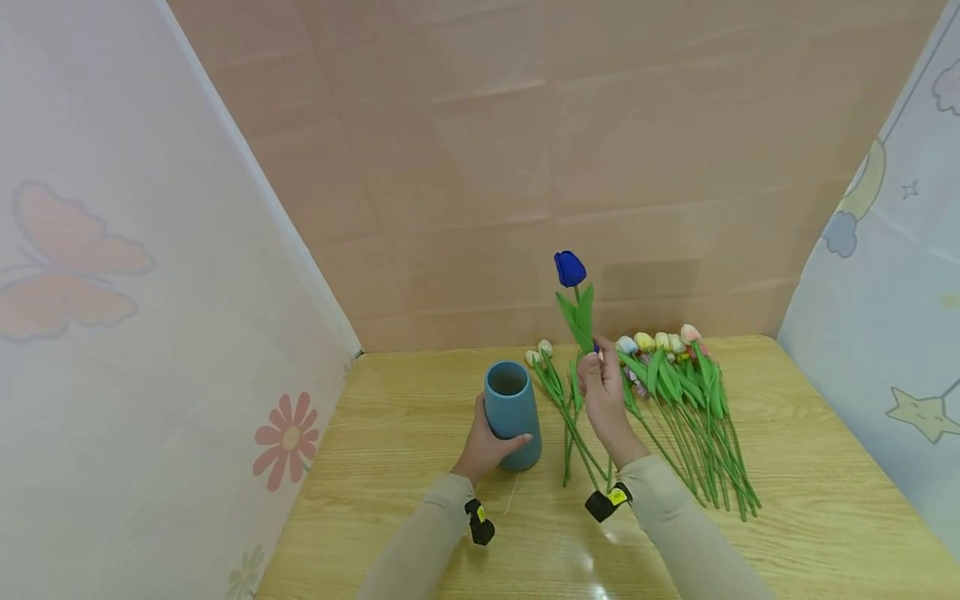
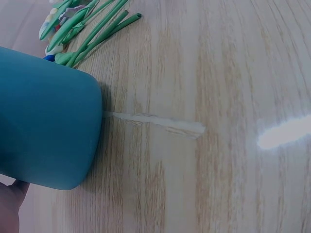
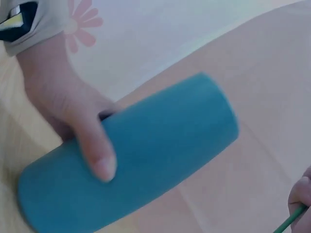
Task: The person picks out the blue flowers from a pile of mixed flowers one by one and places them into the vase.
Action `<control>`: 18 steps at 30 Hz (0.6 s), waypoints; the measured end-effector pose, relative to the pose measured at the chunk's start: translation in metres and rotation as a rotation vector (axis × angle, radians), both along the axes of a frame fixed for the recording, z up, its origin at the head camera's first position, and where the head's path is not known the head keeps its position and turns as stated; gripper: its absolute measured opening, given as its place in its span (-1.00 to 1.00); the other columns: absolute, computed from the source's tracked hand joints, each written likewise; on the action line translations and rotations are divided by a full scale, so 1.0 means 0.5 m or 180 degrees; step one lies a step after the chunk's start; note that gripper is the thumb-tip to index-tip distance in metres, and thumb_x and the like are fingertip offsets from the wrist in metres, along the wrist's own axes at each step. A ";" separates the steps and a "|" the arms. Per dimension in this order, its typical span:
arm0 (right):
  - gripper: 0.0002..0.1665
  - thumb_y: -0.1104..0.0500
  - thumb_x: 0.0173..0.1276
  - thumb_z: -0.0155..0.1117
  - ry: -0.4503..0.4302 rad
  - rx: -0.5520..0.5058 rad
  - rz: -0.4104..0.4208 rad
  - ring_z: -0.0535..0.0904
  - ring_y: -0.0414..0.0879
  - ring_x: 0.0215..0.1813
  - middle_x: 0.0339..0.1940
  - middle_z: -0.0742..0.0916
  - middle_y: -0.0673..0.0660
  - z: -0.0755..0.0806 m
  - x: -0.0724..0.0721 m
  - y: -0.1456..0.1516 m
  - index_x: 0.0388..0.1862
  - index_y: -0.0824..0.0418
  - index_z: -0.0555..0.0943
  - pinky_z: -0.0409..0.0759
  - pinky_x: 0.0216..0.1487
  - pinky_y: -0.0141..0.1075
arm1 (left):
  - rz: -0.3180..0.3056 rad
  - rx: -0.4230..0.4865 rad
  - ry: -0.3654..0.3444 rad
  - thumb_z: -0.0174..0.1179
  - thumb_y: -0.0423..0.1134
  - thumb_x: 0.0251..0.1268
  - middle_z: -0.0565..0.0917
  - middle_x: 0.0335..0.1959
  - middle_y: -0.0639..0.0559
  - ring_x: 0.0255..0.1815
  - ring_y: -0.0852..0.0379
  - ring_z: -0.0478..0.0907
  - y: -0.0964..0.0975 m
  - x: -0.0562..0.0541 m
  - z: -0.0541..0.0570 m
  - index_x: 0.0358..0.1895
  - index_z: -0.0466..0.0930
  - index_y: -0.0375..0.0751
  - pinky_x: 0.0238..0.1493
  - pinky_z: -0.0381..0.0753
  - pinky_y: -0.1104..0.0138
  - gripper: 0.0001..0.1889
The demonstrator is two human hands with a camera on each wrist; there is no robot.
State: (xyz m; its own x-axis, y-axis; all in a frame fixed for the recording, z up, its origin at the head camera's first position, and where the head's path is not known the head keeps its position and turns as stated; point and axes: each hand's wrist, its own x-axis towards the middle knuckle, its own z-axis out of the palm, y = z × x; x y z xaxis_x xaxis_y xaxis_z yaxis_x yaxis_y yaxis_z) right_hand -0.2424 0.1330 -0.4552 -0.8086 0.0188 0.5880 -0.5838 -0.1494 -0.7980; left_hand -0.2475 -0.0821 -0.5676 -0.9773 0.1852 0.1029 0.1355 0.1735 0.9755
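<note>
Tulip, the blue one, is above and to the right of the vase. Its stem is pinched between the thumb and fingers of your right hand, with bloom and leaves rising over this grip. Your left hand is clamped round the side of the vase, which stands upright on the table. The work is, I judge, at an early point: the tulip is lifted and the vase is held steady, but no stem shows inside the vase. What seems left is this tulip, and perhaps the others: two white flowers lie just right of the vase, and a larger bunch lies farther to its right.
</note>
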 end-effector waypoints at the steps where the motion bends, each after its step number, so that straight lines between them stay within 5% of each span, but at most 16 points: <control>1: -0.65 0.19 0.63 -0.39 0.0100 -0.0031 0.0015 0.10 -0.20 -0.64 -0.59 0.27 0.11 0.007 0.002 -0.002 0.25 0.03 0.28 0.12 -0.57 -0.27 | 0.0002 -0.0007 -0.0001 0.50 0.00 -0.02 0.24 0.40 -0.04 0.39 -0.19 0.26 0.000 0.000 0.000 0.49 -0.14 0.23 0.25 0.30 -0.25 0.09; 10: -0.82 0.23 0.61 -0.30 0.0604 -0.0598 0.0289 0.20 -0.12 -0.54 -0.36 0.47 0.02 0.092 0.015 -0.025 0.02 0.14 0.31 0.17 -0.54 -0.32 | 0.0001 0.0011 -0.0069 0.48 -0.15 0.04 0.23 0.40 0.00 0.39 -0.13 0.27 0.003 0.007 0.012 0.49 -0.15 0.23 0.28 0.29 -0.21 0.07; 18: -0.80 0.01 0.55 -0.19 0.0945 -0.1199 0.0612 0.16 -0.14 -0.56 -0.48 0.39 0.04 0.178 0.028 -0.037 -0.09 0.09 0.32 0.18 -0.50 -0.34 | -0.0021 0.0037 -0.0075 0.46 -0.15 0.07 0.24 0.39 0.03 0.38 -0.11 0.28 0.006 0.016 0.022 0.49 -0.15 0.26 0.29 0.29 -0.19 0.05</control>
State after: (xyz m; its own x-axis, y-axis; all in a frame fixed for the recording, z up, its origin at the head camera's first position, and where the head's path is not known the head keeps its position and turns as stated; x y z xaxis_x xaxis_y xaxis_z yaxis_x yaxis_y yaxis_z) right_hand -0.2284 0.1146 -0.3663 -0.6175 0.1410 0.7738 -0.7108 -0.5214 -0.4721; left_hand -0.2394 -0.0788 -0.5565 -0.9782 0.1906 0.0820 0.1136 0.1612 0.9804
